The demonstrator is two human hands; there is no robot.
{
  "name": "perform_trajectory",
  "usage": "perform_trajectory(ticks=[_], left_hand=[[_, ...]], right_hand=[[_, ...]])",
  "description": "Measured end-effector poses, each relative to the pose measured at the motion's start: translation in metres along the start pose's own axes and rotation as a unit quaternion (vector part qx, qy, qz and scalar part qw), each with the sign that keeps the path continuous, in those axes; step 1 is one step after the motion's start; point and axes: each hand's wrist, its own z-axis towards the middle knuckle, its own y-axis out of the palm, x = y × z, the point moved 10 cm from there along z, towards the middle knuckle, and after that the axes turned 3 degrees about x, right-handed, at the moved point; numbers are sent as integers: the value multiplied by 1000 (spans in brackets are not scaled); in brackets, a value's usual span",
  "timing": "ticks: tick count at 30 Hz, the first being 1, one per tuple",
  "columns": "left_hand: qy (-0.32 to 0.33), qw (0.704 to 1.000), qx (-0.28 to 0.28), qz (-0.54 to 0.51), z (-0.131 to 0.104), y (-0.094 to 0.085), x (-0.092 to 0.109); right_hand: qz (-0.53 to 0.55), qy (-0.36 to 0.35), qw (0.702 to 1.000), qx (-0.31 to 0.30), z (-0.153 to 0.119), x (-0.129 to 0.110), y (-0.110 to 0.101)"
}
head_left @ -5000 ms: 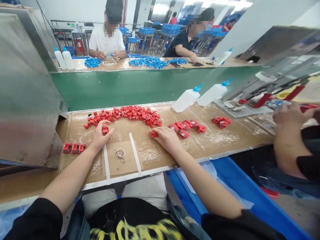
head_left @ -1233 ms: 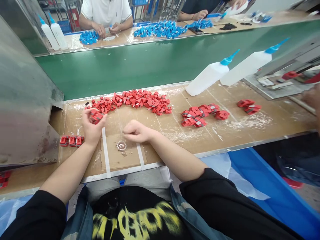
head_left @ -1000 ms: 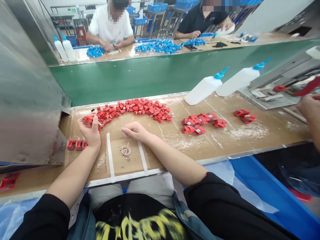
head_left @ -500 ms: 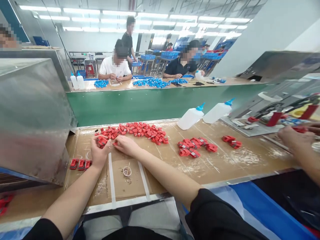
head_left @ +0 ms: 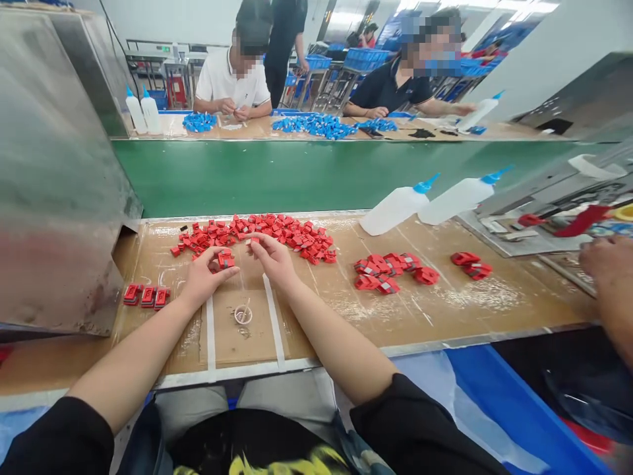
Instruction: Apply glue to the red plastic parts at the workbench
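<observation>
My left hand point(head_left: 204, 276) is closed around a red plastic part point(head_left: 225, 258), held just above the table in front of a pile of small red pieces point(head_left: 291, 231). To its right, my right hand point(head_left: 275, 260) pinches a small red piece point(head_left: 252, 242) between thumb and fingertips, at the near edge of that pile. The two hands are apart. Below them a small round cup point(head_left: 242, 315) with a thin stick in it stands on a cardboard sheet point(head_left: 247, 349) with white tape strips. Several red parts point(head_left: 147, 296) lie in a row left of my left forearm.
Right of my arm lie a group of red-and-grey parts point(head_left: 386, 272) and a smaller cluster point(head_left: 472, 265). Behind them are two white squeeze bottles point(head_left: 395, 210) with blue tips. A metal housing point(head_left: 64, 198) bounds the left side. A co-worker's hand point(head_left: 610, 270) is at the far right.
My right hand has moved away from the left one and now shows a small red piece in its fingertips. My left hand has turned, still holding its red part. The view has tilted down.
</observation>
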Motion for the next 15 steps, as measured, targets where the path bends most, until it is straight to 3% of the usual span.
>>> perform_trajectory(ticks=[5,9,15], left_hand=[[14,998,-13,60,-2,4,2],[42,996,-27,76,-2,8,6],[90,989,-14,113,-4,4,11]], right_hand=[[-9,-113,991,-75,-17,-35,26],[0,-92,990,-112,-21,-29,41],[6,-49,991,-127,-20,-21,44]])
